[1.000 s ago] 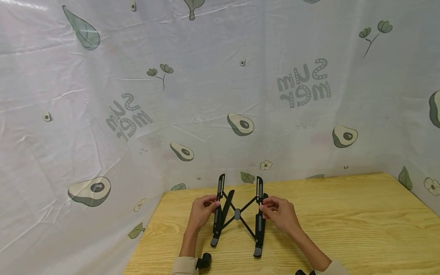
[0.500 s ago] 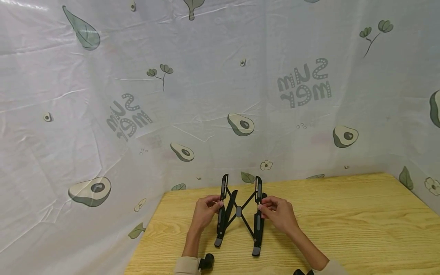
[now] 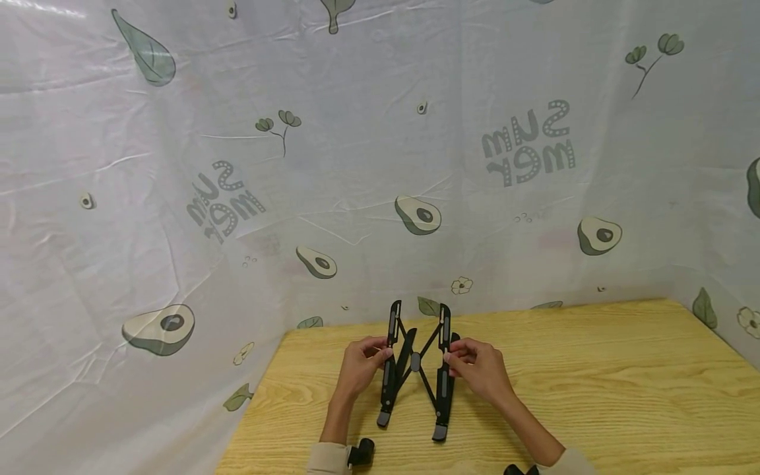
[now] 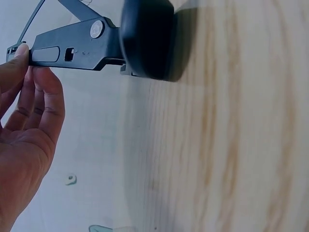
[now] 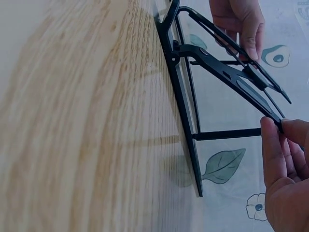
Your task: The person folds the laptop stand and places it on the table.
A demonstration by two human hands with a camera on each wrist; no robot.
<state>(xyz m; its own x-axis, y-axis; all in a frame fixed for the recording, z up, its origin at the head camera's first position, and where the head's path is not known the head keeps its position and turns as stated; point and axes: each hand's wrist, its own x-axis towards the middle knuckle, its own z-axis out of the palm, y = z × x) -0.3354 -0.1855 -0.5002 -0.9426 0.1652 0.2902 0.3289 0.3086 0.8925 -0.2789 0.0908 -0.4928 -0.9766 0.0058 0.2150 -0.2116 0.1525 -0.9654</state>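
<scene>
A black folding laptop stand (image 3: 444, 382) with crossed bars and a grey centre joint stands on the wooden table. My left hand (image 3: 359, 367) pinches its left side rail between thumb and fingers; the left wrist view shows the thumb on top of the rail (image 4: 72, 50). On the other side, my right hand (image 3: 482, 369) pinches the right rail in the same way. In the right wrist view the stand (image 5: 231, 79) rises at a slant from its base bars, with the right hand (image 5: 289, 169) at the raised rail and the left hand (image 5: 244, 21) beyond.
The wooden table (image 3: 594, 382) extends to the right. Behind it and along both sides hangs a pale plastic curtain (image 3: 356, 165) printed with avocados, leaves and lettering. A black wrist camera (image 3: 362, 452) is strapped at the left cuff.
The stand has become narrower: my left hand has moved right with the left rail, while the right rail has shifted slightly left. Both hands keep their pinch.
</scene>
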